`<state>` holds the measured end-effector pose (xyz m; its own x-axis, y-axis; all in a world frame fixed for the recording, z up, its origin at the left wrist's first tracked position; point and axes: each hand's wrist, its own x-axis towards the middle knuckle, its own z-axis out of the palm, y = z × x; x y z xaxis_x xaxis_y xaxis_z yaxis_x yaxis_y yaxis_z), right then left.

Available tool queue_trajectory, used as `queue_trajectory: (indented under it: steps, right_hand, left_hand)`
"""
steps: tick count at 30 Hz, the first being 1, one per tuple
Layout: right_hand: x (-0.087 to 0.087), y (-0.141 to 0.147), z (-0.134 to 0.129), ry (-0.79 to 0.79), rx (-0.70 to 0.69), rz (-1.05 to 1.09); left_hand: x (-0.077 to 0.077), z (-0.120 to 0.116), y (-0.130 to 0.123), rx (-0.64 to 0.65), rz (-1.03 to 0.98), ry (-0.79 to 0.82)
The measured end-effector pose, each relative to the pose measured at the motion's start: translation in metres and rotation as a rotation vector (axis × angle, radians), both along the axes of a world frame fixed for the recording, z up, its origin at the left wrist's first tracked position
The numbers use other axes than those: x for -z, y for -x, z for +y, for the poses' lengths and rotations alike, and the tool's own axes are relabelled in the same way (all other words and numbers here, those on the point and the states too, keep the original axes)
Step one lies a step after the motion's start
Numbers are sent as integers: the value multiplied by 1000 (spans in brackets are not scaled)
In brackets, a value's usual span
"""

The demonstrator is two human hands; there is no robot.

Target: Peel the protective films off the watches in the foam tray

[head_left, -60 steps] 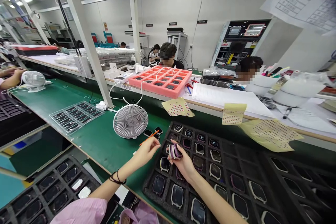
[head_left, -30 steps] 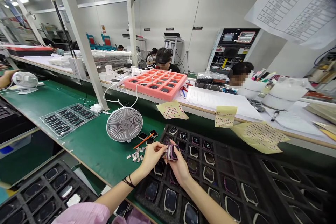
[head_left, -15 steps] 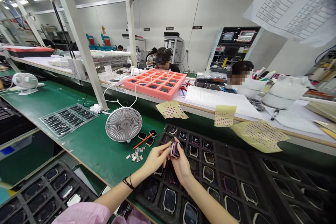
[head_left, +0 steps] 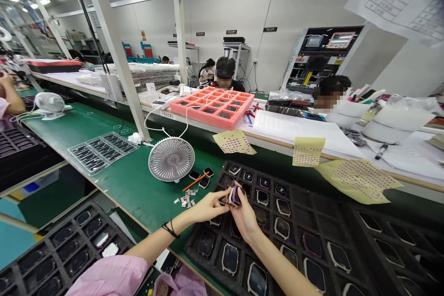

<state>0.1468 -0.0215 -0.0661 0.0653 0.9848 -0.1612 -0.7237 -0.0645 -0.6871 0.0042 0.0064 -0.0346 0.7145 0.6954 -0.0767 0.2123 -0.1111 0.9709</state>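
Note:
A small purple-edged watch case (head_left: 235, 195) is held up over a black foam tray (head_left: 239, 252) whose slots carry several watch cases. My right hand (head_left: 245, 215) wraps round its right side. From the left, my left hand (head_left: 213, 204) pinches at its edge, with the fingertips close together; whether something small lies between them is too small to tell. Left of my hands, an orange stick (head_left: 196, 181) lies by a few watch cases (head_left: 204, 182), with several small pale pieces (head_left: 187, 200) scattered on the green bench just below.
A round fan (head_left: 171, 159) stands left of the hands, beside a clear plastic tray (head_left: 100, 151). The raised shelf holds a pink foam tray (head_left: 229, 121) and papers; yellow sheets (head_left: 308, 151) hang from its edge. Another black tray (head_left: 62, 252) is at lower left. People sit beyond.
The view has turned slightly left, so most things appear further right. Both hands still hold the watch case above the tray. A person's arm now shows at the far left.

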Motion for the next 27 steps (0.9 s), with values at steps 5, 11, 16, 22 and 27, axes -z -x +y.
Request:
queue_trajectory:
  steps: [5, 11, 16, 22, 27]
  right_hand:
    - [-6, -3, -1, -79, -64, -67]
    - [-4, -3, -2, -68, -80, -61]
    - [-4, -3, -4, -86, -107, -53]
    - [-6, -1, -6, -86, -125, -51]
    - [-5, 1, -5, -90, -124, -48]
  left_hand:
    - [-10, 10, 34, -142, 453, -299]
    - [9, 13, 67, -408, 867, -494]
    - [24, 13, 66, -419, 918, -444]
    - [21, 17, 63, -460, 766, -416]
    - [-2, 9, 36, -480, 494, -424]
